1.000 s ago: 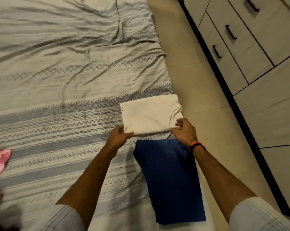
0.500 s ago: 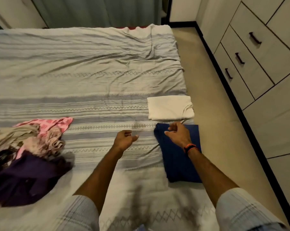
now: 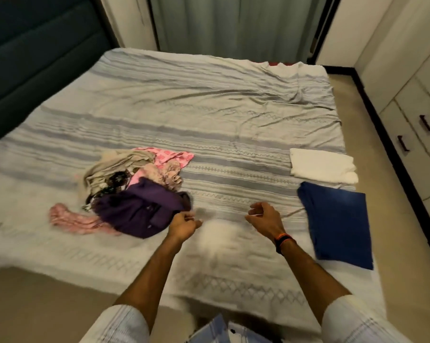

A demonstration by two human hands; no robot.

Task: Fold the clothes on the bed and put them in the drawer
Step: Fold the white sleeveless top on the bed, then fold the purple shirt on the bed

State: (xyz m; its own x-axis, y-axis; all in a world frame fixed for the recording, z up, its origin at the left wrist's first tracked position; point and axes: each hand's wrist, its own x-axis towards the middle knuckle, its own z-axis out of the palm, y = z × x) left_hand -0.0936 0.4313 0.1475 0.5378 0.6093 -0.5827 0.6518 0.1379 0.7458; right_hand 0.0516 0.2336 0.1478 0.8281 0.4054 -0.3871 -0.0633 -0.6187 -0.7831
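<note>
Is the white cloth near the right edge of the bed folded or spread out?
Folded. The white cloth lies as a compact, flat rectangle with straight edges, beside the folded blue cloth on the bed.

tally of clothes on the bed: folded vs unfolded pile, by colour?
Folded white garment: 1
Folded blue garment: 1
Unfolded purple garment: 1
Unfolded pink pieces: at least 2
Unfolded beige piece: 1
Dark patterned piece: 1
Total: about 7; the pile overlaps, so its count is uncertain.
</note>
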